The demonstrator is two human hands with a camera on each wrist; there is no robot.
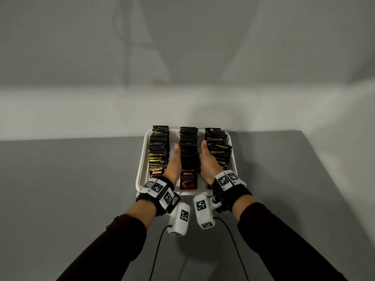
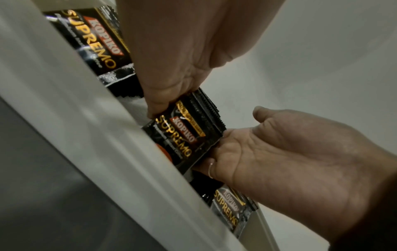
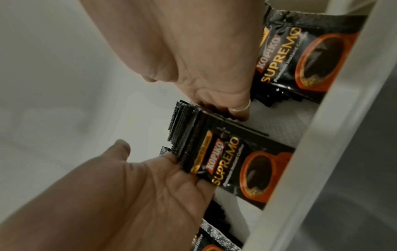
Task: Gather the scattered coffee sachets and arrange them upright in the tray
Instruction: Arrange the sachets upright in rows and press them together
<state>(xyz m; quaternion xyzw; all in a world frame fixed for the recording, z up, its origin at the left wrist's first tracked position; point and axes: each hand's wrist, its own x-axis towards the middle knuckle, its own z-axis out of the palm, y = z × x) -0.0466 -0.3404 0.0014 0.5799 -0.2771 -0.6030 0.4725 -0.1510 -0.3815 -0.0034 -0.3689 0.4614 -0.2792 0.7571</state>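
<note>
A white tray holds three rows of black Kopiko Supremo sachets standing upright: a left row, a middle row and a right row. My left hand lies flat in the gap on the middle row's left side, and my right hand lies flat on its right side. Both thumbs point up. In the left wrist view the front middle sachet sits between my left hand and my ringed right hand. The right wrist view shows the same sachet behind the tray rim.
The tray stands on a grey table close to a pale wall at the back. The table's right edge runs diagonally at the far right. Two black cables hang from the wrist cameras near the front.
</note>
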